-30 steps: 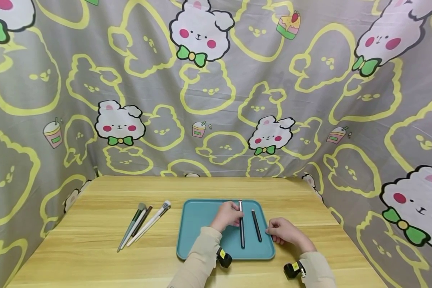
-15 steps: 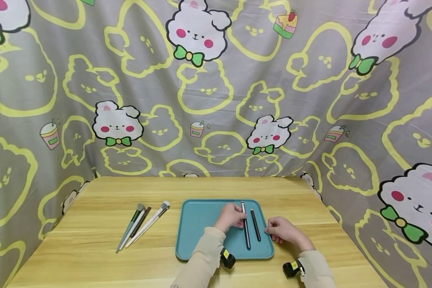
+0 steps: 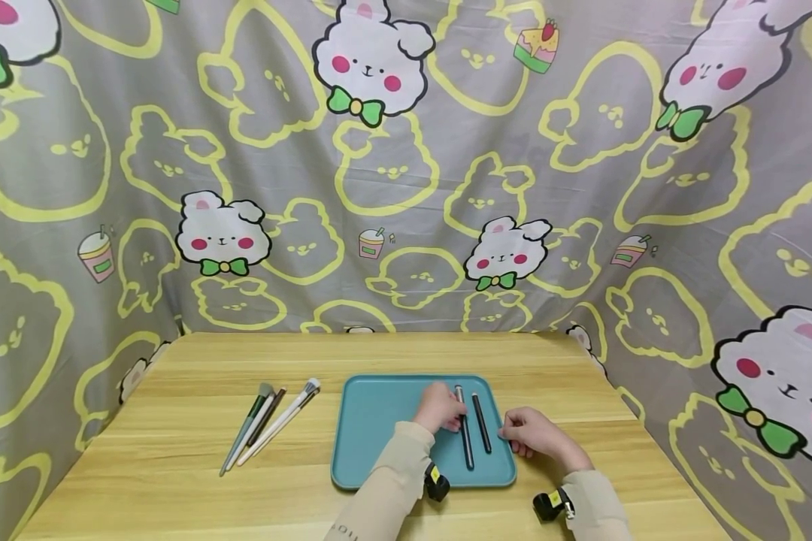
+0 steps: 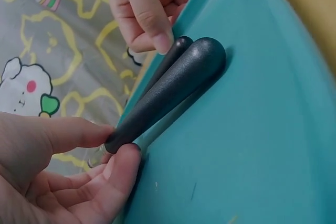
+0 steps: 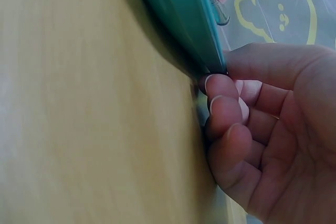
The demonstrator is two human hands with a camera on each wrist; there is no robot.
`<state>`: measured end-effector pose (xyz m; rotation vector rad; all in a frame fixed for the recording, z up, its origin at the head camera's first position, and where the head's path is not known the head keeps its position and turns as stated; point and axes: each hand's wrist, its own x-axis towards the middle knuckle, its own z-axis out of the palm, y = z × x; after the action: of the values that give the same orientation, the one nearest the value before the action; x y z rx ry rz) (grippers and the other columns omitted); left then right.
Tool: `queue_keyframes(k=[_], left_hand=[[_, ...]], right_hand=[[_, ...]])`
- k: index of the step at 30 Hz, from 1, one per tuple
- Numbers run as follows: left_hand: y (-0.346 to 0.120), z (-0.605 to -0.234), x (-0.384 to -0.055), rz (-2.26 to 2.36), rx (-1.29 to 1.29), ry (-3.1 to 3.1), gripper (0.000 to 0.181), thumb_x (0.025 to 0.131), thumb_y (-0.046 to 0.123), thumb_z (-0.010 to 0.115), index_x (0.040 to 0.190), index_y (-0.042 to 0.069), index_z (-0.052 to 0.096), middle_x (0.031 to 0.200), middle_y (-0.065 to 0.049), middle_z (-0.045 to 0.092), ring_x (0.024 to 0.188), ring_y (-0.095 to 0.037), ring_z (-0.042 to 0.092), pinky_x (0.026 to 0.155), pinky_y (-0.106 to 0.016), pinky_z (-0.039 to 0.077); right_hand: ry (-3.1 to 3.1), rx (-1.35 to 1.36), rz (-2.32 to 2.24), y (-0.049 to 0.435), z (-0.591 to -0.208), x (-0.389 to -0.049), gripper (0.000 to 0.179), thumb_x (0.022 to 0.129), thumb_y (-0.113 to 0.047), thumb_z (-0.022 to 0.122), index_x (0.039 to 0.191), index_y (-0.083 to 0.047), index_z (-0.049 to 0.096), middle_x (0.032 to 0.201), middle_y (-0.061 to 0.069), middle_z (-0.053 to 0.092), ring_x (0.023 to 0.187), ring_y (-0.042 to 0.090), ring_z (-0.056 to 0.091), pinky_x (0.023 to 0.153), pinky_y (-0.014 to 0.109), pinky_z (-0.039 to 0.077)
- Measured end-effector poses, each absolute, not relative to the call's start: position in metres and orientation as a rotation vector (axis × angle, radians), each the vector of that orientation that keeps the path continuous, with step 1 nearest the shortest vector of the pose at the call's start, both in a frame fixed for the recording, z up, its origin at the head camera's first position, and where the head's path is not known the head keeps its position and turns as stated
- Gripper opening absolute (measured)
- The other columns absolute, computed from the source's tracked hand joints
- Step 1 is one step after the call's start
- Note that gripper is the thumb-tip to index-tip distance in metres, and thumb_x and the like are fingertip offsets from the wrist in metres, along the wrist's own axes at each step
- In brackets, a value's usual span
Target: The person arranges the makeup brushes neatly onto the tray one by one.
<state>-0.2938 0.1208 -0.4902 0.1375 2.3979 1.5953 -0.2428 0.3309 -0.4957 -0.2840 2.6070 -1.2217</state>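
Observation:
A teal tray (image 3: pixel 379 428) lies on the table with two dark-handled makeup brushes in its right part. The longer makeup brush (image 3: pixel 466 443) is pinched between thumb and fingers of my left hand (image 3: pixel 441 407). In the left wrist view its black handle (image 4: pixel 168 95) points away from the hand, rounded end close over the tray. Right of it lies the shorter black brush (image 3: pixel 481 422), roughly parallel. My right hand (image 3: pixel 533 432) grips the tray's right rim; in the right wrist view the thumb is on top of the rim (image 5: pixel 197 30) and curled fingers are below.
Left of the tray, several makeup brushes (image 3: pixel 264 424) with green, white and brown handles lie in a loose fan on the wooden table (image 3: pixel 176 451). A patterned grey curtain (image 3: pixel 406 188) hangs behind and along both sides.
My left hand has moved the longer brush to the right across the tray, closer to the shorter black one. The right hand stays at the tray's rim.

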Motion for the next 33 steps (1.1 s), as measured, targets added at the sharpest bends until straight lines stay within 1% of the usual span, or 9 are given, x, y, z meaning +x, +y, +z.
queue_keyframes(k=[6, 12, 16, 20, 26, 28, 33], left_hand=[[0.1251, -0.4869, -0.2918, 1.482, 0.178, 2.527, 0.018, 0.082, 0.003, 0.071, 0.065, 0.001, 0.064, 0.053, -0.012, 0.062, 0.045, -0.019, 0.063, 0.043, -0.028, 0.053], [0.1269, -0.4843, -0.2889, 1.410, 0.189, 2.600, 0.028, 0.083, 0.004, 0.071, 0.058, 0.008, 0.057, 0.050, -0.011, 0.060, 0.044, -0.020, 0.062, 0.042, -0.029, 0.052], [0.1275, -0.4820, -0.2883, 1.359, 0.200, 2.637, 0.031, 0.083, 0.004, 0.070, 0.056, 0.009, 0.055, 0.048, -0.009, 0.058, 0.042, -0.020, 0.061, 0.041, -0.029, 0.051], [0.1285, -0.4816, -0.2893, 1.319, 0.193, 2.660, 0.030, 0.083, 0.005, 0.070, 0.057, 0.009, 0.055, 0.047, -0.007, 0.057, 0.039, -0.018, 0.058, 0.040, -0.028, 0.050], [0.1289, -0.4820, -0.2901, 1.296, 0.190, 2.671, 0.025, 0.084, 0.005, 0.071, 0.062, 0.006, 0.059, 0.047, -0.008, 0.057, 0.040, -0.018, 0.058, 0.039, -0.028, 0.049], [0.1287, -0.4811, -0.2902, 1.301, 0.192, 2.668, 0.025, 0.084, 0.005, 0.071, 0.062, 0.006, 0.059, 0.048, -0.009, 0.058, 0.040, -0.019, 0.059, 0.039, -0.028, 0.049], [0.1269, -0.4814, -0.2901, 1.308, 0.194, 2.667, 0.026, 0.084, 0.004, 0.069, 0.061, 0.007, 0.057, 0.048, -0.008, 0.057, 0.037, -0.015, 0.055, 0.039, -0.028, 0.049]], right_hand=[[2.604, -0.295, -1.219, 0.3310, -0.4953, -0.2427, 0.027, 0.094, -0.018, 0.061, 0.076, 0.001, 0.054, 0.061, 0.001, 0.054, 0.053, 0.013, 0.049, 0.046, 0.027, 0.043], [2.601, -0.300, -1.220, 0.3304, -0.4957, -0.2430, 0.027, 0.094, -0.018, 0.061, 0.076, 0.001, 0.054, 0.061, 0.001, 0.054, 0.053, 0.013, 0.049, 0.046, 0.027, 0.042], [2.602, -0.296, -1.222, 0.3302, -0.4962, -0.2428, 0.027, 0.094, -0.018, 0.062, 0.076, 0.001, 0.054, 0.061, 0.001, 0.054, 0.053, 0.013, 0.049, 0.046, 0.027, 0.043], [2.596, -0.296, -1.228, 0.3299, -0.4967, -0.2436, 0.027, 0.094, -0.018, 0.062, 0.076, 0.001, 0.054, 0.061, 0.001, 0.054, 0.053, 0.013, 0.049, 0.046, 0.027, 0.043], [2.586, -0.296, -1.236, 0.3295, -0.4968, -0.2451, 0.027, 0.094, -0.017, 0.062, 0.076, 0.001, 0.054, 0.061, 0.000, 0.054, 0.053, 0.013, 0.049, 0.046, 0.026, 0.042], [2.586, -0.297, -1.237, 0.3295, -0.4969, -0.2453, 0.027, 0.094, -0.017, 0.062, 0.076, 0.001, 0.054, 0.061, 0.000, 0.054, 0.053, 0.013, 0.049, 0.046, 0.026, 0.042], [2.588, -0.306, -1.238, 0.3296, -0.4970, -0.2449, 0.027, 0.094, -0.017, 0.061, 0.076, 0.001, 0.054, 0.061, 0.001, 0.054, 0.053, 0.013, 0.049, 0.046, 0.026, 0.042]])
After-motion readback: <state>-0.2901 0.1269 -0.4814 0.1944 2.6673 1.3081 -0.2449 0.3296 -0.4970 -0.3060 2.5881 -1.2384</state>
